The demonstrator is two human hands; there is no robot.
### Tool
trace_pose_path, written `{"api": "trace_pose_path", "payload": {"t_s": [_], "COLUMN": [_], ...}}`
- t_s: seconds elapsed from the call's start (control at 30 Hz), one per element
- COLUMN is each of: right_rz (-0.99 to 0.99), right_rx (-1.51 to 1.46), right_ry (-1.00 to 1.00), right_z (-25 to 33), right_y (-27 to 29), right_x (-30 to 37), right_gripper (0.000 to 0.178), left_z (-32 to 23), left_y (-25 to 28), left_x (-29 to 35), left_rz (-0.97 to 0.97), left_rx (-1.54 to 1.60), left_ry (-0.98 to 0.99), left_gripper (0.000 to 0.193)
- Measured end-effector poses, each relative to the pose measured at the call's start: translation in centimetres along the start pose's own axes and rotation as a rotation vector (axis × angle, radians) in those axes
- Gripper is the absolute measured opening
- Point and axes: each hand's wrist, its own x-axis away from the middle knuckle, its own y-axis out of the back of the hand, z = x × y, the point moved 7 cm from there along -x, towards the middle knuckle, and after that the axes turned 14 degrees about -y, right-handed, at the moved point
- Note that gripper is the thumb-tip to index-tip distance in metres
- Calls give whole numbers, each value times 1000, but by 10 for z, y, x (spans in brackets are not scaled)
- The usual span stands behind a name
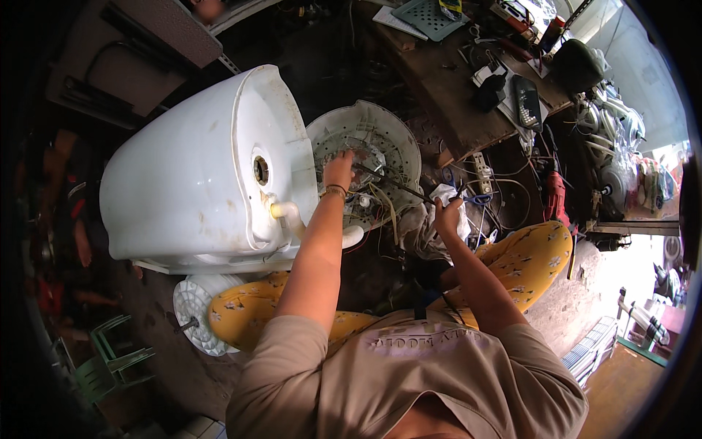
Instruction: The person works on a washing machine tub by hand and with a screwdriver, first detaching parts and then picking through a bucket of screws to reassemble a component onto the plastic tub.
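Note:
A round white plastic machine base, with wires and small parts inside, lies before me. Into it reaches my left hand, its fingers bent together; what they pinch, if anything, I cannot make out. My right hand is closed round the near end of a long thin dark rod. From there the rod slants up and left over the base, its far end close to my left fingers. Close by on the left, a big white tub-shaped housing lies on its side, with a pale elbow pipe sticking out.
A wooden table at the far right bears tools and a dark case. Beside my right knee are a red power drill, blue-handled scissors, a power strip and a rumpled cloth. A white ribbed disc lies near my left knee.

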Motion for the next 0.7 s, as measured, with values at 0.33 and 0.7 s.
{"api": "trace_pose_path", "payload": {"t_s": [0.33,0.7], "right_rz": [649,381], "right_rx": [-158,172], "right_ry": [-641,679], "right_z": [-30,33], "right_y": [-33,34], "right_x": [-26,8], "right_gripper": [67,87], "left_z": [0,8], "left_y": [-1,0], "left_x": [-2,0], "left_rz": [-12,0], "left_rx": [-30,-74], "left_ry": [32,32], "left_gripper": [37,44]}}
